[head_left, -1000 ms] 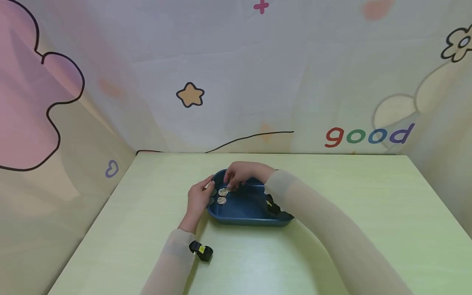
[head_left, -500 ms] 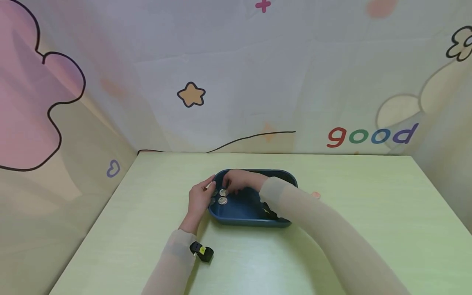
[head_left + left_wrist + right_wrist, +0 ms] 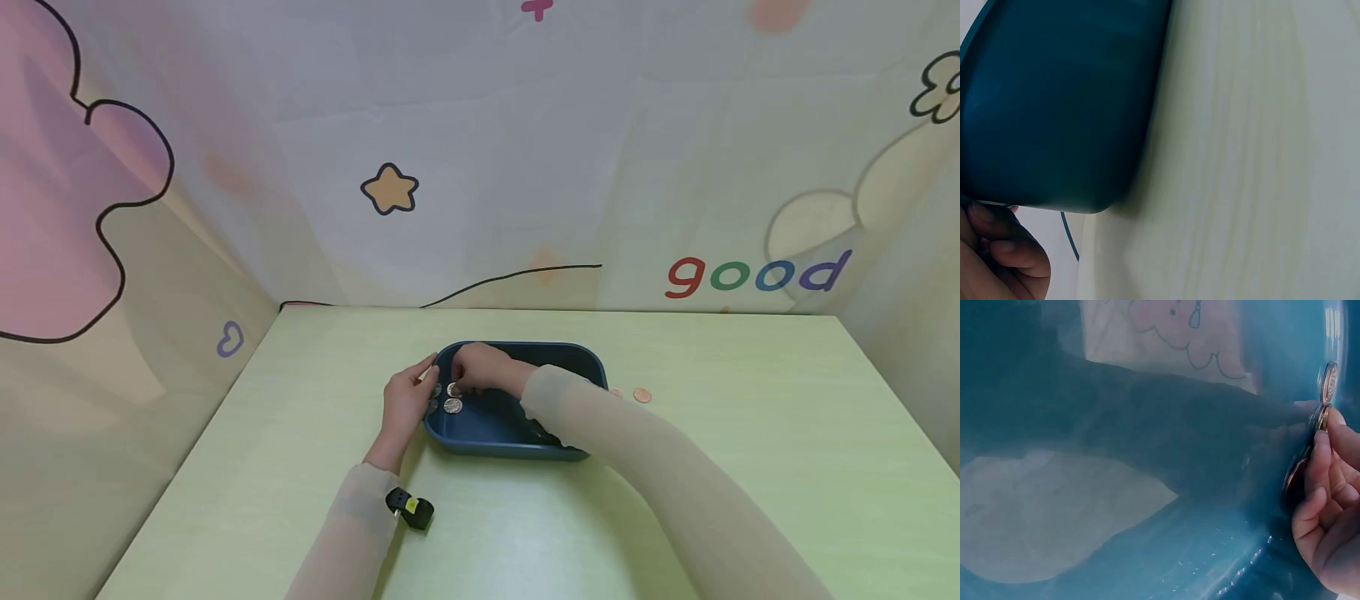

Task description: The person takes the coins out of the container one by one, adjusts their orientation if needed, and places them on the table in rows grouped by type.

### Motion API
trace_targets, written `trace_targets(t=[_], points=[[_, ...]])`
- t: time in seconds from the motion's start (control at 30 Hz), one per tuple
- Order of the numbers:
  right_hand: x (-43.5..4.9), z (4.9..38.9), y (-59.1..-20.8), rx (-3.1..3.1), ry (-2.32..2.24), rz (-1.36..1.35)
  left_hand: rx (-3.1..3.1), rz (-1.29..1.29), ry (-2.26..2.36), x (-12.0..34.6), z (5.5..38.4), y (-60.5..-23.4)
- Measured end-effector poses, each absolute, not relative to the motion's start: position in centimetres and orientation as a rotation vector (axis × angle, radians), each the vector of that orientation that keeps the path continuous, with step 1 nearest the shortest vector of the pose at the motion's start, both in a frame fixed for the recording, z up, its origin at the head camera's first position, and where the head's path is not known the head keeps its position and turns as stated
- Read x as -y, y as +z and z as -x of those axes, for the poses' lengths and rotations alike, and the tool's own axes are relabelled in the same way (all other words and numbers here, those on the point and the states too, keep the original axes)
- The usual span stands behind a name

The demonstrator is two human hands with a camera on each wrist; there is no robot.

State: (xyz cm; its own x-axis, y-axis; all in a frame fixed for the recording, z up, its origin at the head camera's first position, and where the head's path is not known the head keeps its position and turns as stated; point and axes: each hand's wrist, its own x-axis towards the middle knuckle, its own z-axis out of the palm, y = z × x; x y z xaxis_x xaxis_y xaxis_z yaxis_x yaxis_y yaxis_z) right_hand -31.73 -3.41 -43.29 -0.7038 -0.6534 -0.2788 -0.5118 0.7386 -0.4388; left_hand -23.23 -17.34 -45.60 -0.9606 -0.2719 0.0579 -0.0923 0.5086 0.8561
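Against a pastel cartoon-printed backdrop, your right hand pinches a round, shiny metal coin inside the glossy, round-cornered blue tray; another silvery coin lies near it. Your left hand grips the tray's left rim. Copper-coloured discs lie right of it on the pale green table.

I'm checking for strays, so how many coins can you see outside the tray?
2: one coin right of the tray, fully visible; another coin between them, partly behind the right sleeve, which may hide more.
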Motion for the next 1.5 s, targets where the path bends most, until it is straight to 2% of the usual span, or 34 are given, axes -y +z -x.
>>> trace_targets(t=[0.77, 1.13, 1.5], points=[[3.0, 31.7, -42.1, -2.491, -0.519, 0.923, 2.590, -0.342, -1.452, 17.2, 23.1, -45.4], [1.8, 32.3, -40.0, -2.442, -0.586, 0.983, 2.579, -0.316, -1.428, 17.1, 23.1, -45.4], [0.7, 31.9, -37.4, -2.475, -0.674, 0.923, 2.560, -0.304, -1.407, 17.1, 23.3, -45.5]])
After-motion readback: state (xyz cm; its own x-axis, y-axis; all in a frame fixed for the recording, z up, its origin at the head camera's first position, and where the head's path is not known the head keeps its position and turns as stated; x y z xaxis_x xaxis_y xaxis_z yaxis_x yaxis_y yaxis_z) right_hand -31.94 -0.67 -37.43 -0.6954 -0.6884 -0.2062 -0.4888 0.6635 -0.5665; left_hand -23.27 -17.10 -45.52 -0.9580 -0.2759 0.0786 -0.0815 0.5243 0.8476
